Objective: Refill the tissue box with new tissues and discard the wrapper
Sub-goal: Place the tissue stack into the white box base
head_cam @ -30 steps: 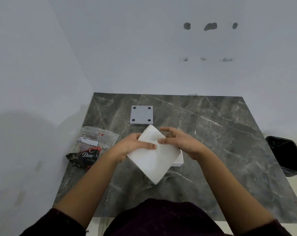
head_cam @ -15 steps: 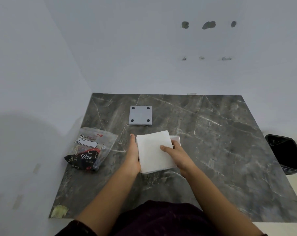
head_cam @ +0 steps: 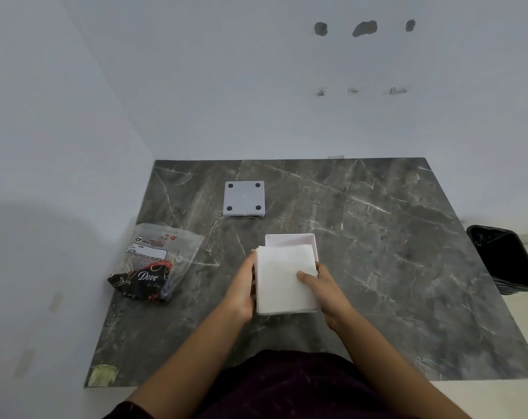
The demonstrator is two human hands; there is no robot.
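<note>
A square stack of white tissues (head_cam: 282, 278) lies over the open white tissue box (head_cam: 290, 238), covering all but the box's far rim. My left hand (head_cam: 241, 285) presses the stack's left edge. My right hand (head_cam: 323, 287) grips its right side, thumb flat on top. The grey box lid (head_cam: 244, 198) lies upside down farther back on the table, four dark feet showing. The plastic tissue wrapper (head_cam: 155, 261) with black "Dove" print lies crumpled at the left of the table.
The dark marble table (head_cam: 377, 252) stands in a corner, with white walls behind and to the left. A black bin (head_cam: 504, 258) with a liner stands on the floor past the table's right edge. A piece of tape (head_cam: 103, 375) sticks to the near left corner.
The tissue stack went from tilted like a diamond above the table to square and lowered over the box. Both hands shifted from on top of it to its sides.
</note>
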